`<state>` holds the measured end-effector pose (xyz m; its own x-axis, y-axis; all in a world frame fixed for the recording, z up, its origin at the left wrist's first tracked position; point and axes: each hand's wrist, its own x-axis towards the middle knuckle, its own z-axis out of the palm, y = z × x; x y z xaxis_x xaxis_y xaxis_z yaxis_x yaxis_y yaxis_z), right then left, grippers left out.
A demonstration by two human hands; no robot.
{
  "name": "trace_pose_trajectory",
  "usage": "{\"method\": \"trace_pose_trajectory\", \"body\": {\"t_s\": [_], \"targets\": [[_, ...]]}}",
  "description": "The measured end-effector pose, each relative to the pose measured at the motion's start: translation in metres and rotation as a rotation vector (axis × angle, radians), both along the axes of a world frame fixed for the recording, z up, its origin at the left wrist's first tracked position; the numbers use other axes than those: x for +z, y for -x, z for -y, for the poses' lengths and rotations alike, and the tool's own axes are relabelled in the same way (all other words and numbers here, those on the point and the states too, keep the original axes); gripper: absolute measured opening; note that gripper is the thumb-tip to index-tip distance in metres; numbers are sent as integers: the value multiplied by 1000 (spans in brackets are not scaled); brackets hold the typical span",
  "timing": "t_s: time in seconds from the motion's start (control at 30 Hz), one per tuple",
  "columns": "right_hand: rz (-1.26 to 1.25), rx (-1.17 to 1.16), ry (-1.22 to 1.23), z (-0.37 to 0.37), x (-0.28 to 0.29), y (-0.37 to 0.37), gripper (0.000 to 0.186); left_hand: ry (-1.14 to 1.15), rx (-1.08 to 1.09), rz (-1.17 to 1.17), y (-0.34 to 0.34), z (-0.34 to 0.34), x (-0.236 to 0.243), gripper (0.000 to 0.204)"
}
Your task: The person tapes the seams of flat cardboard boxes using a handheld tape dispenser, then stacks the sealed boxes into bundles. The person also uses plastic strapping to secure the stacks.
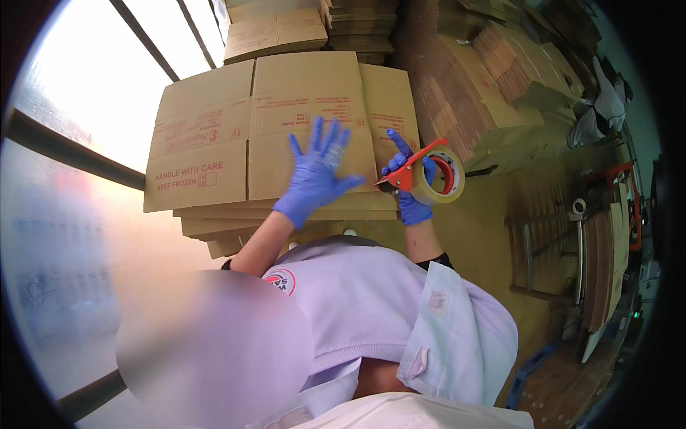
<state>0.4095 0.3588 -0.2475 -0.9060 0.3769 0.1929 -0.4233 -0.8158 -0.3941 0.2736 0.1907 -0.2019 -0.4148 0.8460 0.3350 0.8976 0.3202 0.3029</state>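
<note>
Flattened cardboard boxes [307,79] with red print lie in a stack in front of me. My left hand [314,175], in a blue glove, is spread over the middle of the top sheet; whether it presses on the cardboard I cannot tell. Clear tape seems to cling to its fingers. My right hand [411,179], also in a blue glove, grips a red tape dispenser [407,175] over the stack's right edge, with its index finger stretched out. A roll of clear tape [455,187] sits on the dispenser, facing right.
More piles of flat cardboard [279,30] stand beyond the stack, and a large pile [475,93] rises at the far right. Along the left runs a bright translucent wall with dark bars [71,150]. A metal rack [543,236] with upright cardboard sheets [611,264] is on the right.
</note>
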Motion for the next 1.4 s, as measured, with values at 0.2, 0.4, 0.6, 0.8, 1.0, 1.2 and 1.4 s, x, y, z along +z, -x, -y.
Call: {"method": "trace_pose_trajectory", "body": {"t_s": [0.2,0.4,0.6,0.8,1.0,1.2,1.4], "targets": [[122,-228,25,-5,-10,-6,63,226,-188,-46,11,22,-9,82],[228,-426,-185,-12,1,-2,42,217,-185,-29,19,41,-9,83],[-59,-926,-893,-27,85,64,20,260,-153,-41,18,44,-7,86],[244,-444,-605,-61,21,114,2,195,-170,-36,17,40,-15,85],[417,-650,-1041,-34,27,82,15,213,-156,-38,12,37,-10,85],[611,-515,-808,39,54,27,11,205,-147,-12,16,42,-11,83],[265,-125,-1115,-62,49,60,24,230,-189,-8,15,40,-8,85]]}}
